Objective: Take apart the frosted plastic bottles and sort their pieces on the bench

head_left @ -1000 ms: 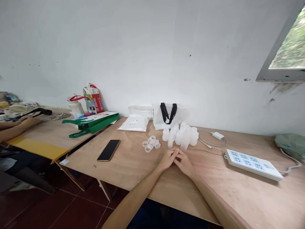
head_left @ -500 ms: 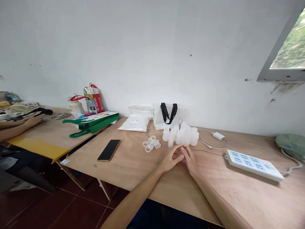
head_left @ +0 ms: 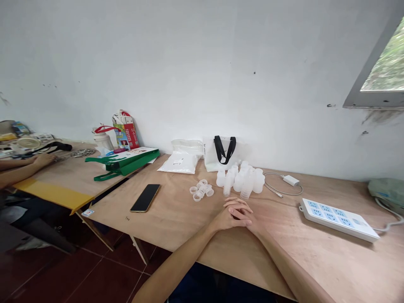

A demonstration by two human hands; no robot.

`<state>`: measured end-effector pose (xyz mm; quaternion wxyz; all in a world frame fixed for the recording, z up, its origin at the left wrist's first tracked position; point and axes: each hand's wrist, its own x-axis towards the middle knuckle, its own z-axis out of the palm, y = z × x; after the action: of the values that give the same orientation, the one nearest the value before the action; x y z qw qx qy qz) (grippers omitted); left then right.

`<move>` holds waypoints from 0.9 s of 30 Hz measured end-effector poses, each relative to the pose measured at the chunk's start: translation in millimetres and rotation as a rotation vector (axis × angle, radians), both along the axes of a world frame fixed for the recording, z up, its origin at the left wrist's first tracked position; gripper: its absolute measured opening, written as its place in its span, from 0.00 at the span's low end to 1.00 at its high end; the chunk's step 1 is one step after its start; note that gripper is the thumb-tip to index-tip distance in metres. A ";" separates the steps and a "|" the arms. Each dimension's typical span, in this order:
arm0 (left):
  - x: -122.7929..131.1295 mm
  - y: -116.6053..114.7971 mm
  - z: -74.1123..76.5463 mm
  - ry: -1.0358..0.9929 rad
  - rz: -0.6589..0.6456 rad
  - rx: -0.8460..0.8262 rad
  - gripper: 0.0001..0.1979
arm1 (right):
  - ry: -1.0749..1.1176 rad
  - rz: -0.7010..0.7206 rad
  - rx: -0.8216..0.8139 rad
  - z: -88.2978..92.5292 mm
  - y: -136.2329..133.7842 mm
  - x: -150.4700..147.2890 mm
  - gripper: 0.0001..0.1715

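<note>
Head view: the person's left hand (head_left: 224,219) and right hand (head_left: 256,227) now lie clasped on the wooden table (head_left: 176,221), fingers laced together and closed over one another; half a second ago only the fingertips met, in an open arch with the thumbs apart. They also sit a little lower and nearer the person than in that frame, while the things on the table keep their arrangement. Just beyond the fingers, apart from them, is a cluster of translucent plastic containers (head_left: 239,183). The two front ones point their ribbed ends toward the hands, their long axes running roughly away from the person toward the wall; whether they lie or stand I cannot tell. Left of the cluster lies a loose heap of translucent rings (head_left: 209,192), then a dark phone (head_left: 145,198) set slantwise. Behind stand a white bag with black handles (head_left: 209,159) and, beside it, a flat white packet (head_left: 179,163). To the right are a white adapter (head_left: 291,180) with its looped cable and a power strip (head_left: 339,220). Between hands and containers, nothing stands in the way.
</note>
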<state>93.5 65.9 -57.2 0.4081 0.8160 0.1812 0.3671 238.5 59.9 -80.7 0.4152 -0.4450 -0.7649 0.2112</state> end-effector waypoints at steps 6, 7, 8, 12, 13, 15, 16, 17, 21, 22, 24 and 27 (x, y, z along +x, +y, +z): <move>3.6 -1.8 -3.7 0.074 -0.004 0.014 0.18 | 0.245 -0.329 -0.091 -38.2 -7.6 -2.7 0.25; 4.3 -1.9 -3.7 0.085 -0.013 0.004 0.17 | 0.314 -0.358 -0.121 -41.7 -8.5 -5.7 0.26; 4.9 -1.7 -3.5 0.091 -0.026 -0.010 0.16 | 0.378 -0.375 -0.146 -43.7 -8.9 -9.2 0.27; 5.3 1.2 -0.4 0.000 -0.091 -0.080 0.14 | 0.532 -0.411 -0.156 -40.4 -5.6 -25.5 0.25; 5.2 2.3 0.6 -0.033 -0.106 -0.095 0.13 | 0.543 -0.429 -0.142 -38.2 -4.1 -30.1 0.24; 5.6 4.7 1.8 -0.089 -0.117 -0.124 0.12 | 0.554 -0.519 -0.122 -33.9 -1.3 -40.0 0.23; 6.1 5.6 1.7 -0.110 -0.112 -0.134 0.11 | 0.559 -0.575 -0.119 -32.2 -0.2 -45.0 0.23; 6.9 6.1 1.0 -0.132 -0.098 -0.140 0.10 | 0.564 -0.626 -0.121 -31.0 0.5 -49.6 0.23; 12.4 4.7 -6.4 -0.181 -0.066 -0.097 0.11 | 0.586 -0.727 -0.104 -31.2 -2.4 -56.2 0.19; 13.8 3.7 -8.7 -0.184 -0.065 -0.074 0.11 | 0.582 -0.732 -0.077 -32.3 -4.6 -53.7 0.17; 15.8 1.8 -12.8 -0.187 -0.053 -0.023 0.13 | 0.526 -0.699 0.009 -34.4 -9.8 -44.3 0.15; 15.3 -0.4 -15.2 -0.119 0.011 0.055 0.13 | 0.301 -0.557 0.153 -34.4 -15.1 -25.2 0.19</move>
<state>108.8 65.5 -72.4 0.3936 0.8027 0.1510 0.4218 213.3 44.8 -115.1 0.5979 -0.5682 -0.5574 0.0948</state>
